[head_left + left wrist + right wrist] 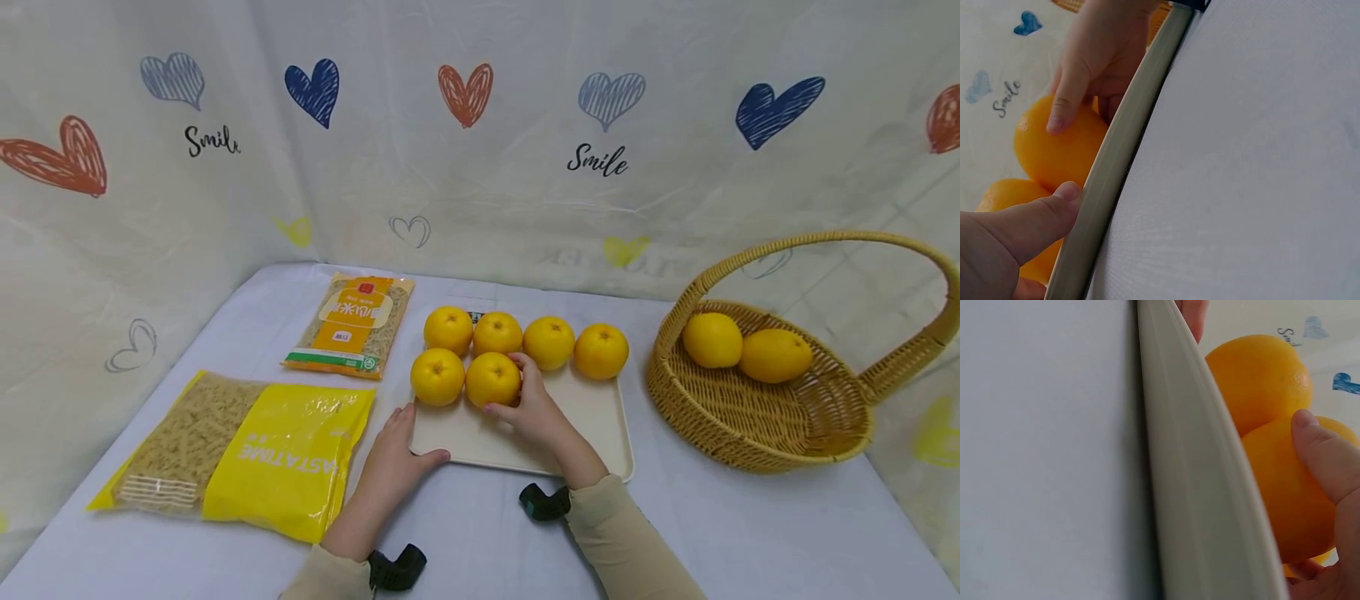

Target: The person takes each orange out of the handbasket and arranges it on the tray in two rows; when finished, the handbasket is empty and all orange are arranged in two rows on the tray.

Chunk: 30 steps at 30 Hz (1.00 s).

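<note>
Tray: cream, a bare stretch (585,425) showing at its front and right.
Held orange: in the tray's front row (492,381), right of its neighbour; whether its base touches the tray I cannot tell.
Right hand: reaching in over the tray's near edge (534,408), gripping that orange, thumb on the near side, fingers round the right side; the fruit sits between them, its left side outside the grip.
Left hand: at the tray's near left corner (397,458), fingers extended, thumb spread by the near rim, holding no fruit.
Neighbour orange: at the tray's left (437,377), just beside the held one.
Back row: four oranges (498,334) along the tray's far side.
Wicker basket: right of the tray (720,437), with a round yellow fruit (712,340) and an oblong one (776,356) inside.
Pasta bag: left of the tray (288,458), yellow and clear.
Grain packet: beyond the tray's left side (352,323), lying flat.
</note>
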{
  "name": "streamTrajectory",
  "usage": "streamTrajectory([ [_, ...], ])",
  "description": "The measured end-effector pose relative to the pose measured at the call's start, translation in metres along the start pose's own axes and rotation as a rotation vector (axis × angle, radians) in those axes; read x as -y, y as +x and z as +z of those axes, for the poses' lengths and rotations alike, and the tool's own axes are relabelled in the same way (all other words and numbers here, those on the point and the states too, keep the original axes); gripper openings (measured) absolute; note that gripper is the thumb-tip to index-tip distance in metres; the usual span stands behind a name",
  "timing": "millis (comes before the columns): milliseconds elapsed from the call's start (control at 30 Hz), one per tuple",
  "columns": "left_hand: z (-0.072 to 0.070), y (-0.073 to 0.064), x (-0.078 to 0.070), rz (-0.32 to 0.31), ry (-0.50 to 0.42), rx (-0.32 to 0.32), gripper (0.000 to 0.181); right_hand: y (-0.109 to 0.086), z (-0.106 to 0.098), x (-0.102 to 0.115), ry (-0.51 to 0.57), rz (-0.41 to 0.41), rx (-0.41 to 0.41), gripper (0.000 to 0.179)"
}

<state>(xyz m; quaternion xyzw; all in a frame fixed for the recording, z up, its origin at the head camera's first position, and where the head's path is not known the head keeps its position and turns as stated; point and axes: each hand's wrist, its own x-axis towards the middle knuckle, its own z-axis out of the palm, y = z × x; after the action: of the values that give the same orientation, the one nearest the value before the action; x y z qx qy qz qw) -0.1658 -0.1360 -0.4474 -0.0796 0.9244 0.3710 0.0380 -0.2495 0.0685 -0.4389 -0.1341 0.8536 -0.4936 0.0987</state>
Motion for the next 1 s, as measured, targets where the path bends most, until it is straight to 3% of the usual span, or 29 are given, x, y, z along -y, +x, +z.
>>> streamTrajectory([
  [600, -0.002, 0.002, -0.004, 0.013, 0.022, 0.03, 0.091, -0.005, -0.01, 0.002, -0.02, -0.016, -0.023, 0.095],
  [833, -0.001, 0.002, 0.0, -0.012, 0.015, 0.022, 0.093, -0.014, -0.038, 0.023, -0.051, -0.099, 0.001, 0.094],
  [1000, 0.0, 0.002, 0.003, -0.021, 0.015, 0.029, 0.094, -0.031, -0.083, 0.032, -0.109, -0.167, -0.077, 0.089],
])
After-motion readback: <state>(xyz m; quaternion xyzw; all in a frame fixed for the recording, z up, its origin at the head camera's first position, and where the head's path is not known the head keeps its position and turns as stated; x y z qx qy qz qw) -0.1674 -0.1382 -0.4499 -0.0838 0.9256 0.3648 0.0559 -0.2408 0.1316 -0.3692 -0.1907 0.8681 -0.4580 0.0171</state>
